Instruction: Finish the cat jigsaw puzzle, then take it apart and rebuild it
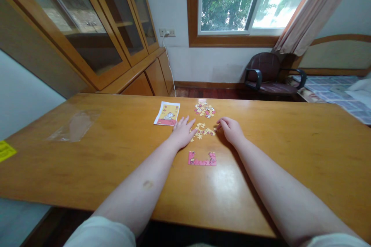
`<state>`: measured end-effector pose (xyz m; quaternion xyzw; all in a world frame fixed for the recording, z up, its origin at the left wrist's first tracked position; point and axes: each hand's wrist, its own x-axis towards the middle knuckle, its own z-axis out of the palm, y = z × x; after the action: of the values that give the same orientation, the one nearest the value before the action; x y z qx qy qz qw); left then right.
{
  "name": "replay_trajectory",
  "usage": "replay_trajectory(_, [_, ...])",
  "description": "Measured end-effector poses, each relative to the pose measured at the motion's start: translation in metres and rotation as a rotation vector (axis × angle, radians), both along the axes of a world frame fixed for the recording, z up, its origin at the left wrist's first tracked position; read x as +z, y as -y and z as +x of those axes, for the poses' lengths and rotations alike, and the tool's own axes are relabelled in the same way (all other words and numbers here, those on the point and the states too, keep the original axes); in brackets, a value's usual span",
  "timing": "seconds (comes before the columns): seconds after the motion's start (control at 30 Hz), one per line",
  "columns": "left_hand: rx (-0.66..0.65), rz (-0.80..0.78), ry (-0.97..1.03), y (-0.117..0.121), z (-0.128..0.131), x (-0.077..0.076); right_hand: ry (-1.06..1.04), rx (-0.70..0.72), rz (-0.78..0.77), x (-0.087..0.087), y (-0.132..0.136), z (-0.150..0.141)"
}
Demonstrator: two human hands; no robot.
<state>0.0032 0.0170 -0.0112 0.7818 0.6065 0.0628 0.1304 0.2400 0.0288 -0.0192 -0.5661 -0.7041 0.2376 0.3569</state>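
My left hand (183, 132) lies with its fingers spread at the left edge of a loose group of yellow jigsaw puzzle pieces (200, 131). Across from it, my right hand (231, 130) has its fingers curled in a pinch, with a small puzzle piece (215, 127) at the fingertips, partly hidden. Nearer to me sits a joined U-shaped strip of pink puzzle (202, 162). A denser heap of mixed pieces (204, 109) is beyond the yellow group. Just past my left fingertips is a picture card (167, 114) with a white animal on yellow and pink.
The wooden table (121, 170) bears a clear plastic bag (78, 125) at the left and a yellow label (6, 151) at its left edge. Behind the table are a glass-fronted cabinet (127, 61), an armchair (265, 71) and a bed (333, 92) at the right.
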Motion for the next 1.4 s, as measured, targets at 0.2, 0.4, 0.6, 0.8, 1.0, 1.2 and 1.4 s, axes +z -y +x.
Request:
replay_trajectory(0.2, [-0.102, -0.021, 0.015, 0.0027, 0.0011, -0.0002, 0.051, -0.011, 0.016, -0.0007, -0.0022, 0.0000])
replay_trajectory(0.4, [-0.288, -0.048, 0.019, 0.0066, 0.0050, 0.0024, 0.100, 0.110, 0.040, 0.0019, -0.0018, -0.0012])
replay_trajectory(0.6, [-0.313, -0.051, 0.033, 0.0076, 0.0053, 0.0030, 0.156, 0.066, 0.051, 0.0015, -0.0029, -0.0011])
replay_trajectory(0.8, [-0.310, -0.060, 0.051, 0.0077, 0.0052, 0.0034, 0.215, 0.128, 0.053, 0.0047, 0.0008, -0.0046])
replay_trajectory(1.0, [-0.268, -0.021, 0.080, 0.0061, 0.0060, 0.0033, 0.190, 0.110, 0.101, 0.0012, -0.0021, -0.0022])
replay_trajectory(1.2, [-0.303, -0.039, 0.096, 0.0065, 0.0061, 0.0043, 0.206, 0.066, 0.092, -0.0022, -0.0046, -0.0014])
replay_trajectory(1.4, [-0.401, -0.043, 0.106, 0.0092, 0.0065, 0.0065, 0.335, 0.284, 0.050, 0.0015, 0.0041, -0.0085])
